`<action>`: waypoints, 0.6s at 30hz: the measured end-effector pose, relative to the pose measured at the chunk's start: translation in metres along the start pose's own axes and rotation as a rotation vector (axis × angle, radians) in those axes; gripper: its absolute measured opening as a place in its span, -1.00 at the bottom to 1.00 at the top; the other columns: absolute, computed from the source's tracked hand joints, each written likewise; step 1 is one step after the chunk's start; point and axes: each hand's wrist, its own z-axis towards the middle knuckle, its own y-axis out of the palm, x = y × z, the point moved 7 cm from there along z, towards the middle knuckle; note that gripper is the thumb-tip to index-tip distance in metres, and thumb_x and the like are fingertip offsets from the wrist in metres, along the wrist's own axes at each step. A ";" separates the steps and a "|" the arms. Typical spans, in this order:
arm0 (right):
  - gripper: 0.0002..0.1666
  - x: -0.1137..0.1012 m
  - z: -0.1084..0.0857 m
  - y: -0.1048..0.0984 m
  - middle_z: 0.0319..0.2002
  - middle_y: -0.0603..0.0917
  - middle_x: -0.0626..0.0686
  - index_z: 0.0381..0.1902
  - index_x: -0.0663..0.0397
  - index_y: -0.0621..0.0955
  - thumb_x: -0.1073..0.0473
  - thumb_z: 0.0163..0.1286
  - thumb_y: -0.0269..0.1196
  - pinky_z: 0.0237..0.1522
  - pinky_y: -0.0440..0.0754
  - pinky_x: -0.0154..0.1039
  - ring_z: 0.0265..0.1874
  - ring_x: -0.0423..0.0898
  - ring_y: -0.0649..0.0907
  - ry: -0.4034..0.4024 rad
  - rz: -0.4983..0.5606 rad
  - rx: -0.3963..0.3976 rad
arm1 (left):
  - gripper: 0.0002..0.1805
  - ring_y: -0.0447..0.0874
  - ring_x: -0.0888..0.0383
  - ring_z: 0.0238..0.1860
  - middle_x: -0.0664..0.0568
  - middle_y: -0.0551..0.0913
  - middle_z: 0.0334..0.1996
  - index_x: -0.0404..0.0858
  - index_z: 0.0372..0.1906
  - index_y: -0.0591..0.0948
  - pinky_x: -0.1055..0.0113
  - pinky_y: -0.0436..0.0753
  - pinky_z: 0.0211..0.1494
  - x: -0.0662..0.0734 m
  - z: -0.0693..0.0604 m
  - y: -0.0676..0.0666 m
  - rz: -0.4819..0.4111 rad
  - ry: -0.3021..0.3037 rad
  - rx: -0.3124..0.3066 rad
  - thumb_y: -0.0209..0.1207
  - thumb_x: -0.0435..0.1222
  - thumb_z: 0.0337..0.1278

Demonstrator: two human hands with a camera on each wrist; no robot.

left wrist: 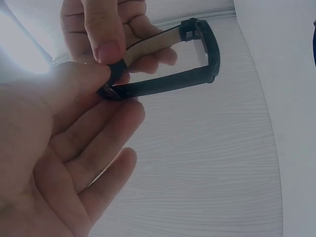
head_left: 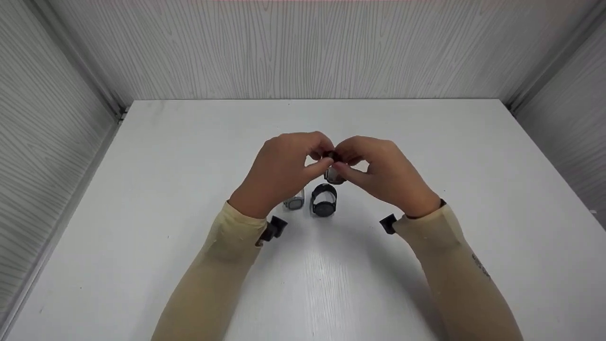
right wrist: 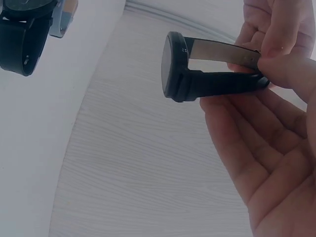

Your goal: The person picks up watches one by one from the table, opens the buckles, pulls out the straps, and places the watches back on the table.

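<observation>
Both hands meet over the middle of the white table, holding one wristwatch (head_left: 334,176) with a black strap and a tan lining. The left hand (head_left: 281,166) pinches the strap near its ends between thumb and fingers. Opposite it, the right hand (head_left: 388,168) pinches the same part of the strap. In the left wrist view the watch (left wrist: 170,81) forms a long loop, its case away from the fingertips. From the right wrist the dark case (right wrist: 175,66) shows edge-on. Fingers partly hide the joined strap ends, so I cannot tell whether they are fastened.
A black round-faced watch (head_left: 324,209) stands on the table (head_left: 303,284) just below the hands. Left of it is a watch with a pale strap and grey face (head_left: 294,203), partly behind the left hand. Grey wood-grain panels (head_left: 303,52) enclose the back and sides.
</observation>
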 end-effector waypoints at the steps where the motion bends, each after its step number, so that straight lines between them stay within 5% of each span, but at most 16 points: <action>1: -0.85 0.001 0.000 0.001 -0.22 0.77 -0.10 -0.06 0.07 0.71 0.30 0.44 0.34 -0.09 0.70 -0.31 -0.28 -0.29 0.74 0.006 -0.002 -0.015 | -0.90 0.73 0.26 -0.21 0.17 0.79 -0.24 -0.14 -0.11 0.75 0.31 0.62 -0.11 0.001 0.000 0.001 0.020 0.008 -0.009 0.31 -0.28 0.35; 7: -0.90 0.003 -0.001 0.006 -0.21 0.76 -0.16 -0.11 0.02 0.72 0.25 0.45 0.34 -0.13 0.69 -0.28 -0.29 -0.31 0.71 0.014 -0.076 -0.068 | -0.90 0.71 0.22 -0.21 0.15 0.78 -0.24 -0.15 -0.11 0.74 0.33 0.62 -0.13 0.001 -0.003 0.003 0.067 0.028 -0.047 0.30 -0.29 0.34; 18: -0.78 0.006 -0.001 0.004 -0.19 0.72 -0.18 -0.09 0.05 0.67 0.39 0.38 0.25 -0.08 0.66 -0.30 -0.23 -0.28 0.67 0.047 -0.110 -0.065 | -0.93 0.71 0.23 -0.26 0.14 0.78 -0.27 -0.16 -0.16 0.74 0.37 0.63 -0.16 0.006 -0.002 0.004 0.078 0.071 0.027 0.32 -0.27 0.34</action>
